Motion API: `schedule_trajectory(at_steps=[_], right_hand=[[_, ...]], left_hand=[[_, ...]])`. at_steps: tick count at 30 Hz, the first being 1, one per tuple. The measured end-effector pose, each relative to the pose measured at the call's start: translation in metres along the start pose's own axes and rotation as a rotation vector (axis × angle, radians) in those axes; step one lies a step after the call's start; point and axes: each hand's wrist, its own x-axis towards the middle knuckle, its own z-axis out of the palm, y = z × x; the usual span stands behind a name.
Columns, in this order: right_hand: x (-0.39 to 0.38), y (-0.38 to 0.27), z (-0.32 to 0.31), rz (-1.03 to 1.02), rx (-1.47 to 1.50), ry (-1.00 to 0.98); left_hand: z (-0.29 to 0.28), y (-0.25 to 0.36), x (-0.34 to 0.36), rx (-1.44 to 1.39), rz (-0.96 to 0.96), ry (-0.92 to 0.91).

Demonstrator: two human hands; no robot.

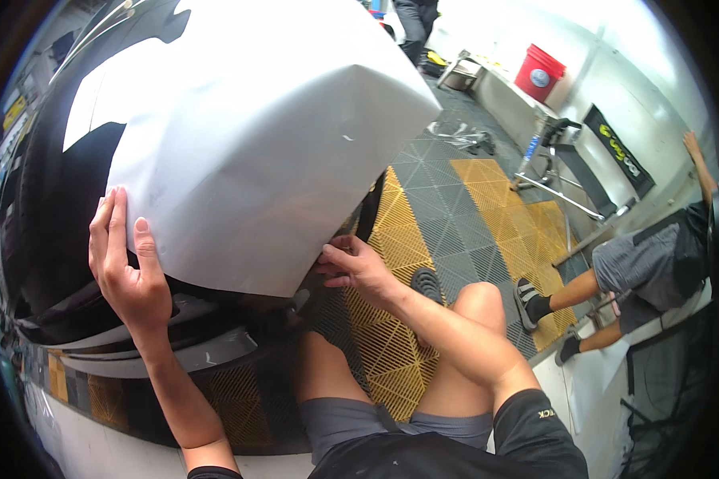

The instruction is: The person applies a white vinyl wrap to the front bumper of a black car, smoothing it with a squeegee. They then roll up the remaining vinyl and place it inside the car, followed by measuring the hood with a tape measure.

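Observation:
A large glossy white sheet of film drapes over the rounded corner of a black car. Its surface has soft creases, and one raised fold stands toward the far right. My left hand lies at the sheet's left edge with fingers stretched upward, the fingertips resting on the film and the thumb apart. At the lower right edge of the sheet, my right hand pinches the film between thumb and curled fingers. Part of that grip is hidden by the hand itself.
Grey and yellow grid tiles cover the floor. To the right, another person in grey shorts sits near a folding chair. A red bucket stands on a bench behind. Crumpled clear plastic lies on the floor.

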Motion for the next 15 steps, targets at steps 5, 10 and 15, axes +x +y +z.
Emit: schedule_trajectory(at_steps=[5, 10, 15], right_hand=[[0.009, 0.018, 0.010, 0.028, 0.085, -0.009], [0.008, 0.023, 0.018, -0.009, 0.073, -0.024], [0.012, 0.028, 0.024, -0.024, 0.020, 0.114]], left_hand=[[0.001, 0.000, 0.004, -0.025, -0.006, 0.003], [-0.001, 0.005, 0.004, -0.015, -0.015, 0.015], [-0.002, 0.002, 0.003, 0.002, -0.005, 0.024]])
